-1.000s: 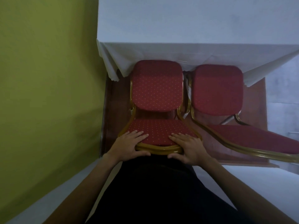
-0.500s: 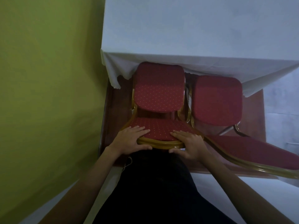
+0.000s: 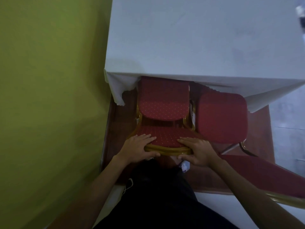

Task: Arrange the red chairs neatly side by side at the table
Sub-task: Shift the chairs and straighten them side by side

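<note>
Under table point(image 3: 198, 38) edge: left chair point(image 3: 163, 103) seat front | left hand point(image 3: 138, 146), right hand point(image 3: 198, 151) grip backrest | right chair point(image 3: 221, 116) beside

Yellow-green wall point(image 3: 49, 96) left; brown floor strip point(image 3: 118, 129) alongside; pale grey floor point(image 3: 290, 119) right.

At table point(image 3: 198, 38), left red chair point(image 3: 163, 103) and right red chair point(image 3: 222, 116) stand adjacent.

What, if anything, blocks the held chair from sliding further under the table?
Nothing visible. Left hand and right hand grip the left chair, its seat front already under the tablecloth. The right chair stands beside it, outside its path.
</note>
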